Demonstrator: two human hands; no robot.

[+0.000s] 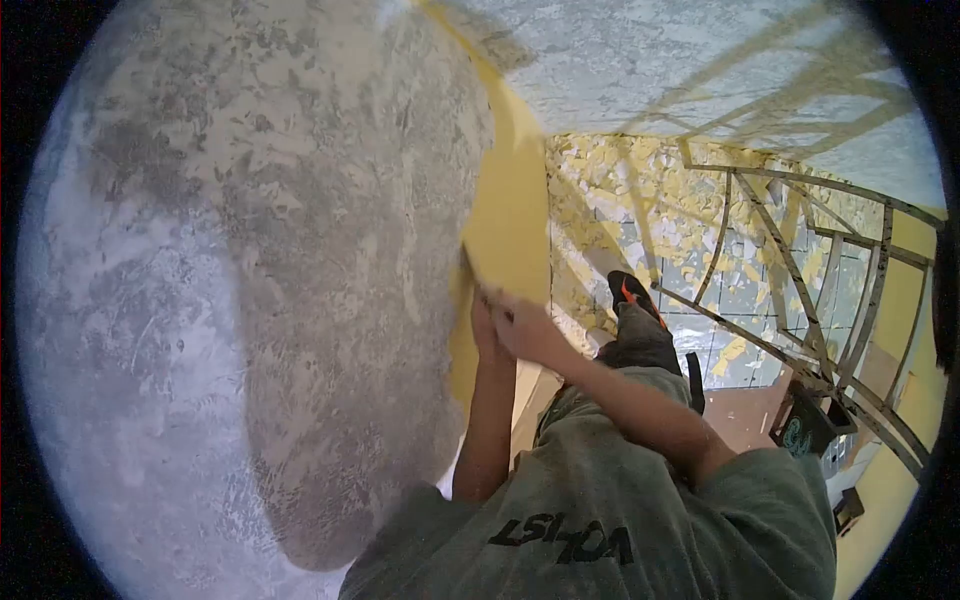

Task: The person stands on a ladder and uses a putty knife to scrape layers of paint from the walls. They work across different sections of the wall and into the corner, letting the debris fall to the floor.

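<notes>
Both hands are together at the edge of the yellow layer [510, 215] on the wall. My left hand [484, 325] is closed around the lower end of a thin scraper-like tool [468, 264], whose handle is mostly hidden. My right hand [530, 332] is closed beside it, its fingers pressed at the same tool; the contact is slightly blurred. The tool's edge meets the boundary between the yellow layer and the bare grey wall [350, 250].
Metal scaffold-like bars [775, 225] stand at the right. Yellow flakes [665, 180] litter the tiled floor [735, 330] around a shoe [632, 288]. A dark container [812, 420] is at the lower right. Another grey wall surface [640, 70] spans the top.
</notes>
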